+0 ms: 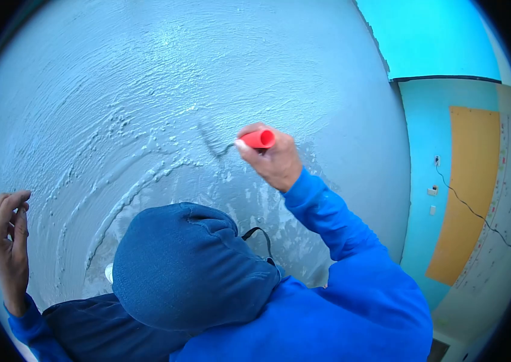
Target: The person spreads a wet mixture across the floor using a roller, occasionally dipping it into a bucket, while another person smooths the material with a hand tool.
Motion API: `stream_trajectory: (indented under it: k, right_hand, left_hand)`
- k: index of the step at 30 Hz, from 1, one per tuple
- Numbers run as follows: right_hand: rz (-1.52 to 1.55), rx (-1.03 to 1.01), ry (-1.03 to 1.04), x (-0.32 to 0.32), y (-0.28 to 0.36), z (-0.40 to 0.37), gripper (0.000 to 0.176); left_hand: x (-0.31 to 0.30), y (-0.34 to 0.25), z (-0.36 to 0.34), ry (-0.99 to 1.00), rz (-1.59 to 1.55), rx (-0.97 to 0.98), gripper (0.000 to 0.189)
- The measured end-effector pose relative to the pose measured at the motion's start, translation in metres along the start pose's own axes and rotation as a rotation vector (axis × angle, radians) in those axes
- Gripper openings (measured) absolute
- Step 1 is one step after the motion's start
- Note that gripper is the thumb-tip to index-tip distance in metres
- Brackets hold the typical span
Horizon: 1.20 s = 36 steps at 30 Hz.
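My right hand [275,158] is wrapped round the red handle of a tool [260,139], whose hollow end faces the camera. From the handle a thin dark shank leads to a narrow, motion-blurred head close over the grey surface. That surface [165,90] carries a wet, ridged coating, with thick curved beads left of the tool and a smoother, patchy zone below it. Far to the left, my left hand [11,232] is raised with its fingers loosely bent and nothing visible in it.
A dark blue hood [186,268] and blue sleeves fill the lower middle; a black strap [260,232] hangs beside the hood. At the right, a turquoise wall [421,145] bears an orange panel [469,175], small electrical fittings [432,190] and a black cord [466,204].
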State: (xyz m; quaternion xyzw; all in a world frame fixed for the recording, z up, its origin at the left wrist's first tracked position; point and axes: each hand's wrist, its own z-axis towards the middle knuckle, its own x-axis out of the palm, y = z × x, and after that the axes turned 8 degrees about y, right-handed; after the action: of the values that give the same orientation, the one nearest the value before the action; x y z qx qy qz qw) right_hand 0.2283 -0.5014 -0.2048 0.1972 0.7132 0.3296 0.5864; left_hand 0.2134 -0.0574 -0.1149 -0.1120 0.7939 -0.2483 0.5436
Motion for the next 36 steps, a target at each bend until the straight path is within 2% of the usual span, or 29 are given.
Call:
stream_trajectory:
  k: [4, 8, 14, 17, 22, 23, 26, 30, 34, 36]
  right_hand:
    - [0.241, 0.125, 0.098, 0.011, 0.014, 0.005, 0.014]
    - [0.34, 0.181, -0.101, -0.032, -0.044, 0.003, 0.014]
    - [0.076, 0.222, -0.252, -0.154, -0.187, 0.005, 0.017]
    - [-0.158, 0.297, -0.267, -0.207, -0.249, 0.017, 0.024]
    - [-0.418, 0.332, -0.272, -0.265, -0.33, 0.037, 0.027]
    - [-0.48, 0.39, -0.289, -0.273, -0.348, 0.04, 0.026]
    - [-0.577, 0.495, -0.316, -0.277, -0.368, 0.04, 0.027]
    - [-0.58, 0.5, -0.385, -0.262, -0.375, 0.045, 0.026]
    - [-0.551, 0.384, -0.313, -0.226, -0.311, 0.054, 0.029]
    - [-0.476, 0.296, -0.307, -0.197, -0.272, 0.058, 0.028]
  left_hand:
    - [0.006, 0.006, -0.001, -0.076, 0.011, 0.034, 0.02]
    - [0.011, -0.002, 0.009, -0.088, -0.049, 0.023, 0.02]
    - [0.019, 0.003, 0.022, -0.012, -0.066, -0.042, 0.023]
    - [0.026, -0.002, 0.03, -0.025, -0.092, -0.099, 0.02]
    - [0.033, -0.012, 0.033, -0.018, -0.113, -0.173, 0.018]
    - [0.033, -0.013, 0.032, -0.024, -0.1, -0.167, 0.017]
    - [0.035, -0.015, 0.03, -0.037, -0.079, -0.159, 0.017]
    - [0.033, -0.021, 0.03, -0.039, -0.078, -0.134, 0.016]
    - [0.03, -0.033, 0.03, -0.033, -0.072, -0.134, 0.015]
    - [0.031, -0.03, 0.031, -0.06, -0.054, -0.06, 0.015]
